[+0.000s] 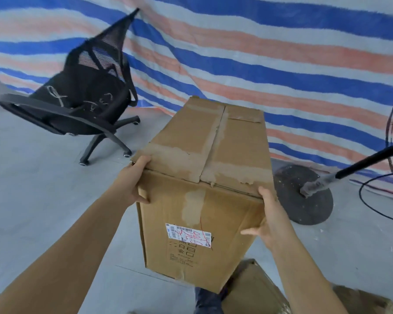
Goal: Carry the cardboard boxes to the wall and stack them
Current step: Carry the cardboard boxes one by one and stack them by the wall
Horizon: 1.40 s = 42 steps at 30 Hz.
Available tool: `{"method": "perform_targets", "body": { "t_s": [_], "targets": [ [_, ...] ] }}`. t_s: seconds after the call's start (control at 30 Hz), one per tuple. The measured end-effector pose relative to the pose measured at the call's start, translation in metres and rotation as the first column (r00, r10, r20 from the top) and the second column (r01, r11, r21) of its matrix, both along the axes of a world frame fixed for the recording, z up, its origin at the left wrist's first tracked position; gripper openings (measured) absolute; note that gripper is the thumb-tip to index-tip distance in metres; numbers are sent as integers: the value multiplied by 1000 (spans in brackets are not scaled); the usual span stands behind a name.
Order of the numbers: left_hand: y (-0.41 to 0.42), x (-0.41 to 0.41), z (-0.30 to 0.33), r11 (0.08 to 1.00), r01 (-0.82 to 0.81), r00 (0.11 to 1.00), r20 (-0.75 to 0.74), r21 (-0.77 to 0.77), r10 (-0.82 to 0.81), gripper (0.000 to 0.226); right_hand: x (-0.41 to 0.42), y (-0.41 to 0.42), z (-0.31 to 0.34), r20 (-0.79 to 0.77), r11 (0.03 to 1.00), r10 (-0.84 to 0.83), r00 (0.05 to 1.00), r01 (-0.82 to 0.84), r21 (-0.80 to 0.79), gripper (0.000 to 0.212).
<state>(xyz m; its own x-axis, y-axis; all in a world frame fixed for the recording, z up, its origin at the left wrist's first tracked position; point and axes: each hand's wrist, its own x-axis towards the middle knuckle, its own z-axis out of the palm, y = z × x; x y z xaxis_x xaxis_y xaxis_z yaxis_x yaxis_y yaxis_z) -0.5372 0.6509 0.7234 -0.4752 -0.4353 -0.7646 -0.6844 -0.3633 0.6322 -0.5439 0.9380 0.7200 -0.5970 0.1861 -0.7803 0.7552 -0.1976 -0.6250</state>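
Cardboard box (pixel 204 177) in your grip, left hand (pixel 132 180) and right hand (pixel 270 220) both clamped on its top corners, above floor (pixel 43 189).

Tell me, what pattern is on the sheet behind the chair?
Blue, orange-pink and white stripes on the sheet; head view.

Pale grey concrete floor (pixel 43 200), dusty, with faint scuffs and white specks toward the right side. Along its far edge, bounded by a blue, white and orange striped tarpaulin (pixel 281 53) hanging down to it. On the left part, a black mesh office chair (pixel 84 96) resting on its castors, close to the tarpaulin. On the right part, the round dark base of a standing fan (pixel 304 196), with black cables (pixel 372 200) trailing beside it. At the near edge, another cardboard box (pixel 254 291), only partly in view.
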Motion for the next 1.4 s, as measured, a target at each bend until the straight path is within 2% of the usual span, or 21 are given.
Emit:
{"method": "perform_targets", "body": {
  "t_s": [0.1,0.17,0.23,0.4,0.5,0.67,0.8,1.03,1.17,1.4],
  "targets": [
    [-57,53,23,1000,-19,999,-48,-24,17,68,57,-58,14,-90,998,61,994,-60,11,22],
    [-95,96,38,998,-44,996,-74,-39,41,67,98,-97,22,-121,996,93,988,-92,13,26],
    [-132,140,49,997,-61,994,-95,-56,55,66,136,-134,30,-124,993,116,986,-115,16,31],
    [-214,240,65,987,-119,989,-101,-107,108,54,213,-214,51,-72,981,195,978,-193,27,20],
    [-250,291,68,979,-161,984,-94,-121,151,40,246,-251,54,-63,956,293,954,-291,49,27],
    [-294,383,61,935,-337,941,-69,-106,331,43,275,-313,48,-23,877,480,877,-479,48,40],
    [-315,457,59,836,-542,840,-64,-90,538,42,289,-374,42,-46,758,652,757,-651,27,49],
    [-344,540,78,594,-797,604,-121,-106,788,43,299,-483,47,-111,493,865,490,-870,7,42],
    [-369,548,92,474,-870,492,-171,-137,853,43,288,-543,57,-159,377,914,374,-926,-9,44],
    [-431,522,111,292,-946,319,-254,-138,913,36,241,-659,79,-228,193,954,195,-981,-30,28]
  ]
}}
